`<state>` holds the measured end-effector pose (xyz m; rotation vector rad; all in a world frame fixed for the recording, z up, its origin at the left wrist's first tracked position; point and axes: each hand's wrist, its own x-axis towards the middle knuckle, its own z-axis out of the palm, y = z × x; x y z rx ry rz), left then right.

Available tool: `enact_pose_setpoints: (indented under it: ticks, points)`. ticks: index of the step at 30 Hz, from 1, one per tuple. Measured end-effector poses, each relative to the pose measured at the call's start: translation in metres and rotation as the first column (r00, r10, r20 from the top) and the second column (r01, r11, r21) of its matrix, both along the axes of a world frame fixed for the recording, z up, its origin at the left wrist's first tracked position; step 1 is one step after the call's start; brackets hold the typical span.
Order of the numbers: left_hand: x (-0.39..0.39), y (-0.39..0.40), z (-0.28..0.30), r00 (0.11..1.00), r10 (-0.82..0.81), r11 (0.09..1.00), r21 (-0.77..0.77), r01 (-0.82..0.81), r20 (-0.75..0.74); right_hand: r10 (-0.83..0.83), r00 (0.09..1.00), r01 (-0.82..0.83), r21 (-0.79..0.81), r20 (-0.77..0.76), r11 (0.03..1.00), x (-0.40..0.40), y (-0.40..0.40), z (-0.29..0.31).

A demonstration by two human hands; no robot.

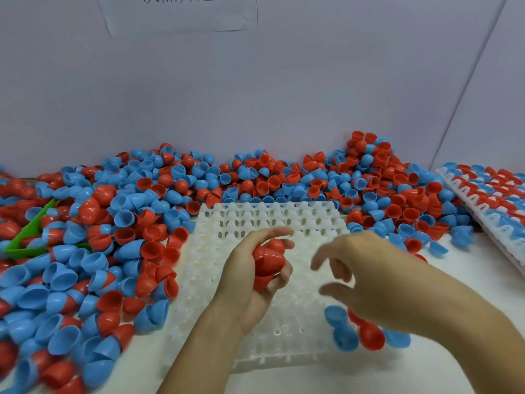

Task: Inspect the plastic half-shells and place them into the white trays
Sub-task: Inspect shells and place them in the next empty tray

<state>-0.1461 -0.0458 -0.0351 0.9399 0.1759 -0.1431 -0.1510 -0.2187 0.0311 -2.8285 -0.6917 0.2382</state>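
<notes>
A white tray (272, 220) with rows of pegs lies flat in the middle of the table, its pegs bare. My left hand (250, 280) hovers over its centre, curled around a few red half-shells (268, 258). My right hand (355, 274) is just to the right, blurred, fingers spread and holding nothing. Beneath the right wrist, a few blue and red half-shells (366, 335) lie at the tray's near right corner. A big heap of blue and red half-shells (93, 251) covers the table to the left and behind.
A second white tray (488, 206), filled with red and blue shells, sits tilted at the far right. A green scoop (27, 233) is partly buried in the heap at the left. A pale wall with a paper notice (181, 12) stands behind.
</notes>
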Motion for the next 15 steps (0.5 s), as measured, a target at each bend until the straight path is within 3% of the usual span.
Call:
enact_pose_setpoints:
  ticks: [4, 15]
  points:
    - [0.000, -0.002, -0.001, 0.996, 0.075, 0.997, 0.013, -0.075, -0.039, 0.009, 0.997, -0.036, 0.386, 0.072, 0.922, 0.012, 0.024, -0.003]
    - [0.000, -0.002, 0.000, 0.995, 0.099, 0.995, 0.025, -0.098, -0.017, -0.114, 0.992, 0.049, 0.694, 0.048, 0.719, 0.024, 0.027, -0.045]
